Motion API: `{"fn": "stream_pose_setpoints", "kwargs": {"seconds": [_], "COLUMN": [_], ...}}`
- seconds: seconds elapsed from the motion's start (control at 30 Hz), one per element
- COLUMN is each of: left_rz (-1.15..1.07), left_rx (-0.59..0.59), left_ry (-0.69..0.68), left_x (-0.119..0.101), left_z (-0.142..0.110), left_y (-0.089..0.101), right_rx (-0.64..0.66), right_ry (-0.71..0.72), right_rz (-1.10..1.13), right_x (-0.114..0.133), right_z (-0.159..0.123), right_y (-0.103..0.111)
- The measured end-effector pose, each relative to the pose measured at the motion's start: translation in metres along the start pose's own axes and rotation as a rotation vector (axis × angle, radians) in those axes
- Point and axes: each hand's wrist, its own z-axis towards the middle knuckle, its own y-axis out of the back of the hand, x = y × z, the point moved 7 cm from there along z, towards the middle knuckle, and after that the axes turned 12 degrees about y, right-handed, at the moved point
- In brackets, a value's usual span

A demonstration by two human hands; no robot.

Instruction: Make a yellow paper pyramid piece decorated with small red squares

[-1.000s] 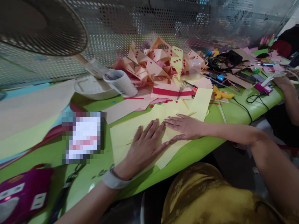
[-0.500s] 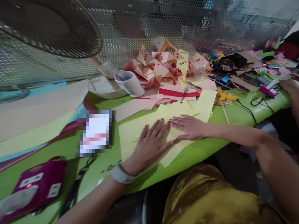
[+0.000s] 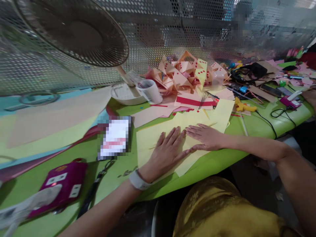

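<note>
Pale yellow paper point(image 3: 145, 138) lies in overlapping sheets on the green table point(image 3: 118, 184). My left hand point(image 3: 168, 149) rests flat on it with fingers stretched out; a pale band is around that wrist. Beside it my right hand point(image 3: 206, 136) also lies flat on the paper, its fingers pointing left and meeting the left hand's fingertips. Thin slits or strips show in the paper on both sides of the hands. Behind, a pink strip with a red band point(image 3: 192, 101) lies near a yellow glue gun point(image 3: 243, 105).
A fan point(image 3: 84, 36) leans in at the upper left. A white mug point(image 3: 150, 90), a pile of folded paper point(image 3: 182, 74) and large coloured sheets point(image 3: 61, 118) lie along the back. A purple power socket point(image 3: 64, 184) is at the left. Another person's hand point(image 3: 309, 97) shows far right.
The view has shifted left, so everything appears further right. Both hands stay flat on the yellow paper, with no visible move against it.
</note>
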Motion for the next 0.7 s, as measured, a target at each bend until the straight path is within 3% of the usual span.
{"fn": "stream_pose_setpoints", "kwargs": {"seconds": [0.7], "left_rz": [-0.024], "left_rx": [-0.020], "left_ry": [0.028], "left_x": [-0.0013], "left_z": [-0.0003], "left_y": [0.0007], "right_rx": [-0.001], "right_ry": [-0.005], "right_rz": [-0.015], "right_x": [-0.0003], "right_z": [-0.0019], "right_y": [0.0007]}}
